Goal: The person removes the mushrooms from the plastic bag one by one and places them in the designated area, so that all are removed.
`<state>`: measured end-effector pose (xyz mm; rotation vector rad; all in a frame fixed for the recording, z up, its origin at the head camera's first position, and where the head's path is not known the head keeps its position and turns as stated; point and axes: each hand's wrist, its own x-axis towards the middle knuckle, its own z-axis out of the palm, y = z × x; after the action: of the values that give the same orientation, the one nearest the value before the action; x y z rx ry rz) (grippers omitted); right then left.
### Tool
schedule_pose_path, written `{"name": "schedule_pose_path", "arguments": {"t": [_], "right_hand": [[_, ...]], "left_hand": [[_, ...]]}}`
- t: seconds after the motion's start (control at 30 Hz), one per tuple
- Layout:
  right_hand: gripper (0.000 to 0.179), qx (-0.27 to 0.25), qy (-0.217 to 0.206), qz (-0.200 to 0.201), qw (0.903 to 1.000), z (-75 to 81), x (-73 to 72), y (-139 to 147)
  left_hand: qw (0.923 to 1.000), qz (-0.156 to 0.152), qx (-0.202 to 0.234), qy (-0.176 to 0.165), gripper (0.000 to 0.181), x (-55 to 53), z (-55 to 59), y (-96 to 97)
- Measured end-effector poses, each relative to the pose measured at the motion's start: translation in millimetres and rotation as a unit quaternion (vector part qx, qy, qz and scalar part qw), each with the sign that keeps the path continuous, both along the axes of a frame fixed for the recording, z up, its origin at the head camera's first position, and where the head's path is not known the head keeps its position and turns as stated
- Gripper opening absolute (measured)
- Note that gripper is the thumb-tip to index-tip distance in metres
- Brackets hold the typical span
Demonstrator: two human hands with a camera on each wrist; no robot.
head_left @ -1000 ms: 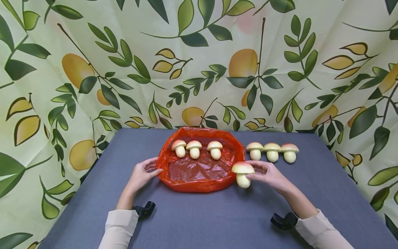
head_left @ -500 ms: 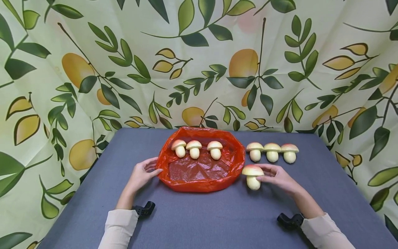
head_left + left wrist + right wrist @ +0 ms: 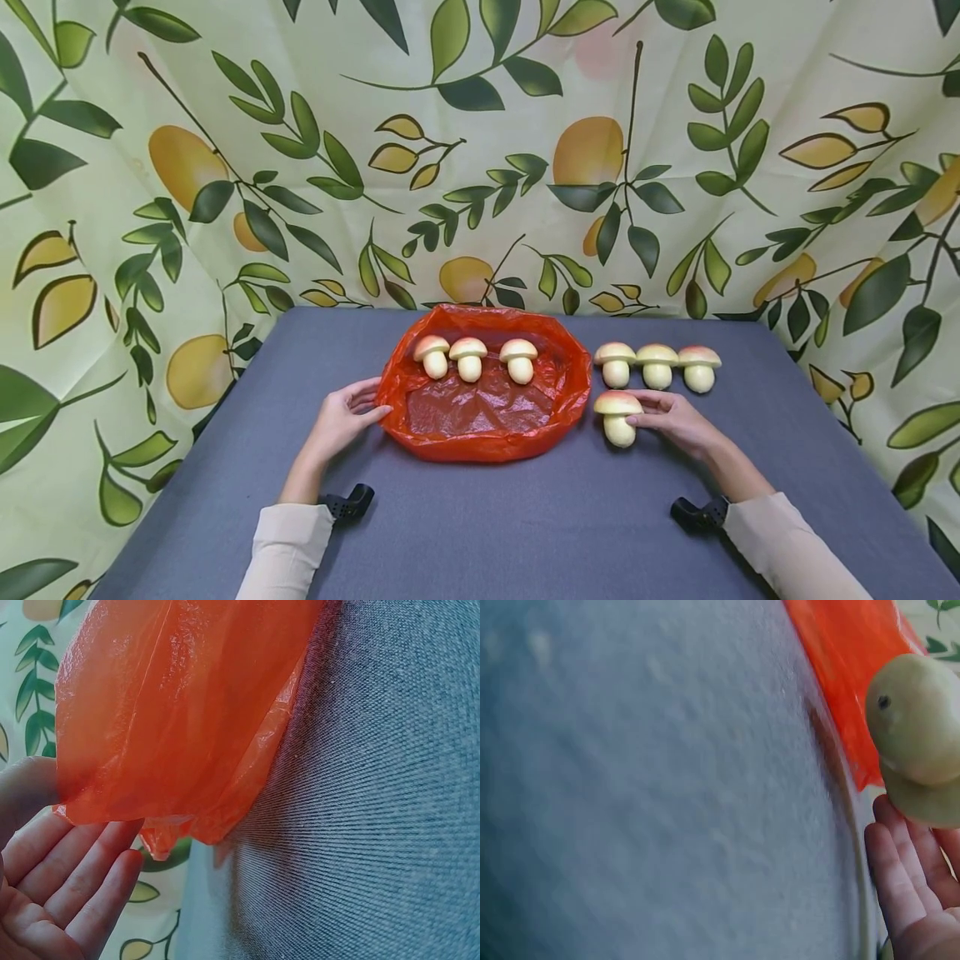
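Observation:
In the head view my left hand (image 3: 339, 423) pinches the left rim of a red plastic bag (image 3: 468, 447), whose mouth is spread wide. Its thumb lies at the rim, and the left wrist view shows the fingers against the bag's side. Beyond the bag's right edge, my right hand (image 3: 681, 427) holds a toy mushroom (image 3: 618, 421) with a pale stem and a pinkish cap. The right wrist view shows that mushroom's rounded stem end (image 3: 915, 720) above the fingers. Inside the bag, toward its back, lie three similar mushrooms (image 3: 469, 360).
Three more mushrooms (image 3: 657, 367) stand in a row right of the bag, just behind my right hand. A grey-blue cloth (image 3: 480, 533) covers the table. Leaf-patterned fabric (image 3: 480, 167) hangs along the back and sides.
My right hand has carried the mushroom rightward, away from the bag's right rim, then slightly toward the back. The left hand and the bag stay where they were.

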<state>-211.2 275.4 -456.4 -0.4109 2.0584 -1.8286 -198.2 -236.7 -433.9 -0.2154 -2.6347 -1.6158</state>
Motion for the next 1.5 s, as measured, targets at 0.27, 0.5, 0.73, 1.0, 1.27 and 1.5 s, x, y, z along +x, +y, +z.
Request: {"name": "schedule_pose_path", "arguments": {"t": [0.27, 0.5, 0.73, 1.0, 1.27, 1.5], "right_hand": [[0.029, 0.051, -0.046, -0.027, 0.9973, 0.0, -9.8, 8], [0.03, 0.074, -0.055, -0.03, 0.9953, 4.1, -17.3, 10], [0.05, 0.114, -0.034, -0.042, 0.9921, 3.6, -19.9, 9], [0.056, 0.089, -0.041, -0.035, 0.9946, 4.7, -17.4, 9], [0.03, 0.042, -0.048, -0.03, 0.9976, 4.1, -16.7, 8], [0.027, 0.016, -0.054, -0.028, 0.998, 2.7, -15.4, 9]], "left_hand": [[1.0, -0.005, -0.003, 0.002, 0.05, 0.5, 1.7, 0.0], [1.0, -0.002, -0.002, 0.0, 0.05, 0.7, 2.2, 0.2], [1.0, 0.0, -0.007, 0.0, 0.049, 0.2, 1.2, 0.5], [0.9997, 0.003, -0.023, -0.006, 0.05, -0.7, 0.0, -0.3], [1.0, 0.0, -0.009, -0.003, 0.05, 0.9, 2.1, 0.5], [1.0, -0.003, -0.005, 0.001, 0.049, 1.4, 2.9, 1.2]]}}
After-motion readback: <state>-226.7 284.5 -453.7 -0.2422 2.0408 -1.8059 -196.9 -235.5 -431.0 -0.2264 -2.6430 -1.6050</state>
